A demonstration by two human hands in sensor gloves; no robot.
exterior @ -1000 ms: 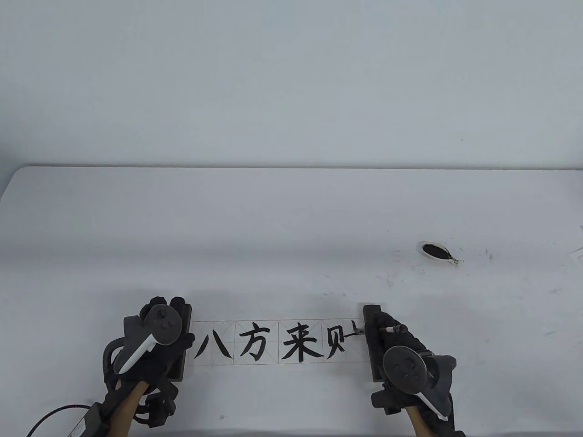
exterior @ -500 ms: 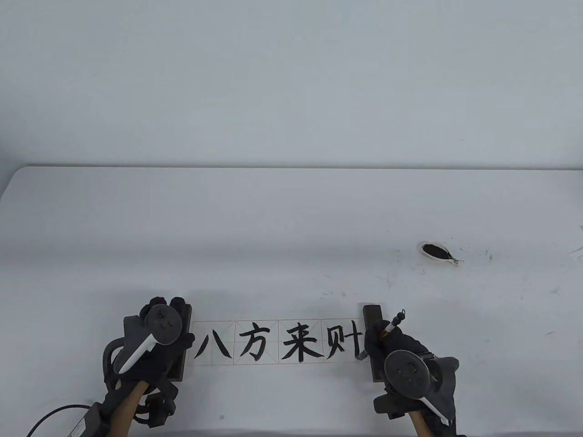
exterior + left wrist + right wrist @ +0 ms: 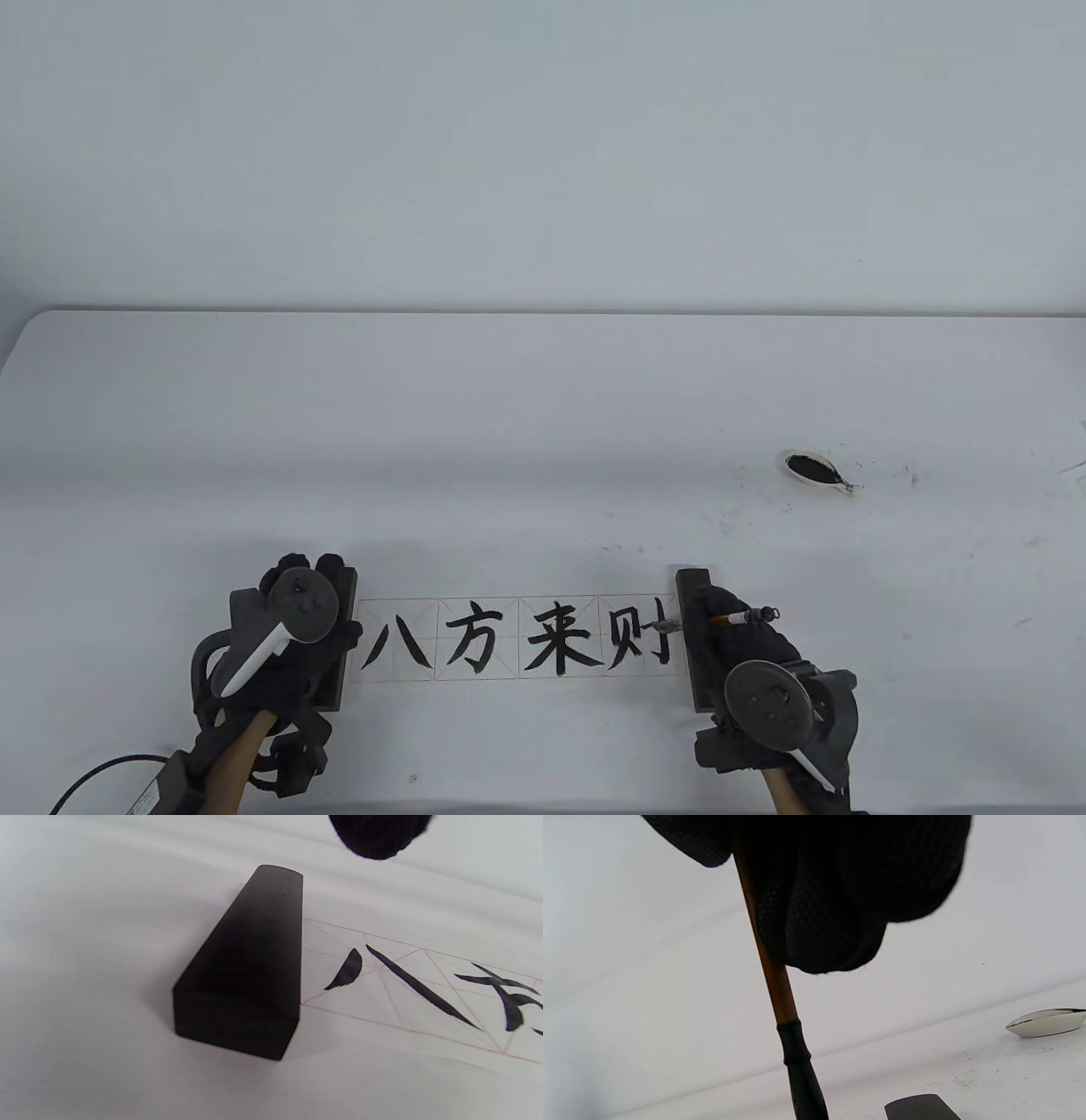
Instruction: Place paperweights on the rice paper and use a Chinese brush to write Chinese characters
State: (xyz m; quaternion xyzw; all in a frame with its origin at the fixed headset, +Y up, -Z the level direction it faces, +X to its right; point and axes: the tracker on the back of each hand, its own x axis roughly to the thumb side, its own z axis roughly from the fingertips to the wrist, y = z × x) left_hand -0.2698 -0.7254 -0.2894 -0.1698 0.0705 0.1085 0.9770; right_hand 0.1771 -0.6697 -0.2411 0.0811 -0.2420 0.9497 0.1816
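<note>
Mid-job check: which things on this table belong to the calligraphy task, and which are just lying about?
Part of the job:
- rice paper with four characters
- left paperweight, under the left hand
- right paperweight
- Chinese brush, held by the right hand
- ink dish

Just lying about:
- ink splatter on the table
- black cable at the near edge

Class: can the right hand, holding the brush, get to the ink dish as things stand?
Probably yes: the right hand grips the brush, and only bare table lies between it and the ink dish.
</note>
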